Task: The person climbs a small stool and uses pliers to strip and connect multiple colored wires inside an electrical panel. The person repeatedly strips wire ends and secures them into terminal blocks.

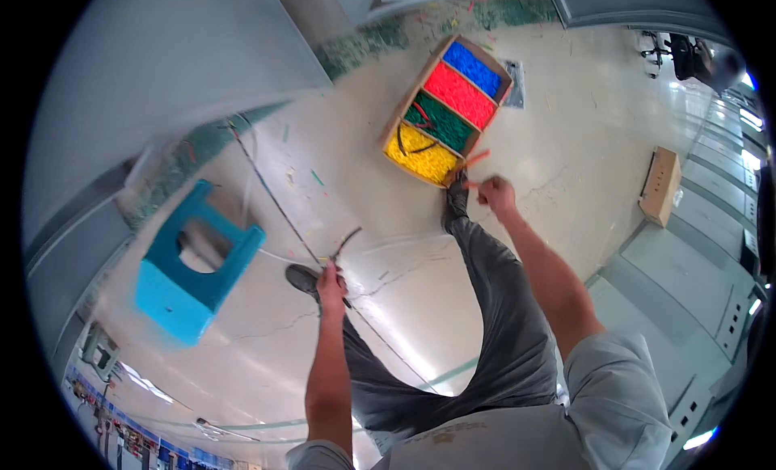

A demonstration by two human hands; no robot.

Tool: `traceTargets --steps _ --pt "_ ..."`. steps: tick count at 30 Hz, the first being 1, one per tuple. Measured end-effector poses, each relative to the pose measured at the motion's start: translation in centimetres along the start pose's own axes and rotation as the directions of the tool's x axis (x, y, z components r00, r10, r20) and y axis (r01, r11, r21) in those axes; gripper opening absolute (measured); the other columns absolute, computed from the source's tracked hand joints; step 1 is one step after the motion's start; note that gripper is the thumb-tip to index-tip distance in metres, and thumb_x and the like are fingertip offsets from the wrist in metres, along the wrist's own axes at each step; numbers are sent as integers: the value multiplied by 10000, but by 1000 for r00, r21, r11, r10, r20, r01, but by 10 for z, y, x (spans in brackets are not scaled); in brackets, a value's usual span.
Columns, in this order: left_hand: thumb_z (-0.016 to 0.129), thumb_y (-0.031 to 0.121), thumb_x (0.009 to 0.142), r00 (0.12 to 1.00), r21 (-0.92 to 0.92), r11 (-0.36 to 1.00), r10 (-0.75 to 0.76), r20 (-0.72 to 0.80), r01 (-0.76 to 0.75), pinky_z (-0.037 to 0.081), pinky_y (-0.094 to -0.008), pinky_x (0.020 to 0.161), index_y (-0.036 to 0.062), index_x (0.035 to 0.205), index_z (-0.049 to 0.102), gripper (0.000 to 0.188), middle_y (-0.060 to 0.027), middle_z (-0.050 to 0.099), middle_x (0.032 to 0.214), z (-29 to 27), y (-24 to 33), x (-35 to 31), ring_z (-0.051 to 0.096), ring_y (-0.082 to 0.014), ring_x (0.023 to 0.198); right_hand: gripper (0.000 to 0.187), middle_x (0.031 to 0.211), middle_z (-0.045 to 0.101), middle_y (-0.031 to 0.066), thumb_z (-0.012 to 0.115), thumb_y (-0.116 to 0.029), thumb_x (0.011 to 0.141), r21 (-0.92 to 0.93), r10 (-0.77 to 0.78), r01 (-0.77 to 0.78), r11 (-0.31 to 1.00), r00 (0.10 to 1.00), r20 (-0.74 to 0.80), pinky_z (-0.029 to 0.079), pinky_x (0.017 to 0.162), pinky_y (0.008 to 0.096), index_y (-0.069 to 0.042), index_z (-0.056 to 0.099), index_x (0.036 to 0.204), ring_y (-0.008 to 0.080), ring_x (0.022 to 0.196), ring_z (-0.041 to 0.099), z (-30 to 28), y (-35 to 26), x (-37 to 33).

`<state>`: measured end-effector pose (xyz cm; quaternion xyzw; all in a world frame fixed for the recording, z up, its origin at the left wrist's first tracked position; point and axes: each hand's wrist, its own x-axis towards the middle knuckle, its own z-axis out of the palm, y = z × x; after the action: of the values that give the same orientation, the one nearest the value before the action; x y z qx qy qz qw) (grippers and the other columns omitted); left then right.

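My left hand point(331, 287) is closed around a dark cable point(347, 240) whose short curved end sticks up past the fingers. A long thin dark cord point(279, 203) runs through or beside that hand from the grey cabinet's foot. My right hand point(496, 195) has its fingers curled at the near corner of a cardboard box point(391, 129). It grips one of two orange, handle-like pieces point(478, 156); the tool's kind is unclear. The divided box holds small blue, red, green and yellow pieces. Black and red cable-like pieces point(420, 147) lie across the green and yellow sections.
A blue plastic stool point(182, 288) stands at the left, below a large grey cabinet point(170, 74). Coloured scraps litter the floor. My shoe point(457, 202) touches or nearly touches the box. A brown carton point(660, 185) and grey cabinets point(695, 264) line the right.
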<state>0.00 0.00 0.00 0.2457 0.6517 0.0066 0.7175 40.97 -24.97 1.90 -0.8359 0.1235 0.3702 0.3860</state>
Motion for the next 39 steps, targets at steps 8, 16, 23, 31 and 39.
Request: traceTargets --steps 8,16,23,31,39 --pt "593 574 979 954 39 993 120 -277 -113 287 -263 368 169 740 475 485 41 389 532 -69 66 -218 369 -82 400 125 846 665 77 663 -161 970 493 184 -354 795 914 361 582 657 371 -50 609 981 222 713 667 -3 -120 -161" --pt "599 588 964 854 -122 991 -16 -521 -56 306 -284 349 128 766 476 516 31 385 521 -177 -13 -387 381 -117 382 115 862 673 45 655 -175 997 615 -316 -140 776 758 571 586 714 349 -63 640 1017 185 769 694 -71 -302 -290" --pt "561 636 960 877 -286 958 -120 -466 -21 305 -320 341 109 746 497 573 15 390 504 -269 -50 -417 364 -150 355 231 851 687 61 641 -268 1007 101 -48 -15 995 802 595 595 674 316 -44 649 1063 160 748 705 -79 -267 -356" --pt "651 491 965 880 -118 977 103 -464 -177 315 -292 352 92 775 550 454 30 421 539 -395 20 -430 398 -116 389 287 553 370 30 581 -186 1025 340 365 -500 796 845 390 318 376 363 -130 485 760 199 429 409 -117 -74 -413" --pt "676 443 954 794 -268 954 -58 -605 -134 343 -298 359 87 776 567 413 22 463 556 -425 12 -465 420 -113 401 299 629 542 22 696 -335 975 -264 497 -421 868 717 489 559 626 409 -131 590 783 234 627 609 -23 -134 -388"
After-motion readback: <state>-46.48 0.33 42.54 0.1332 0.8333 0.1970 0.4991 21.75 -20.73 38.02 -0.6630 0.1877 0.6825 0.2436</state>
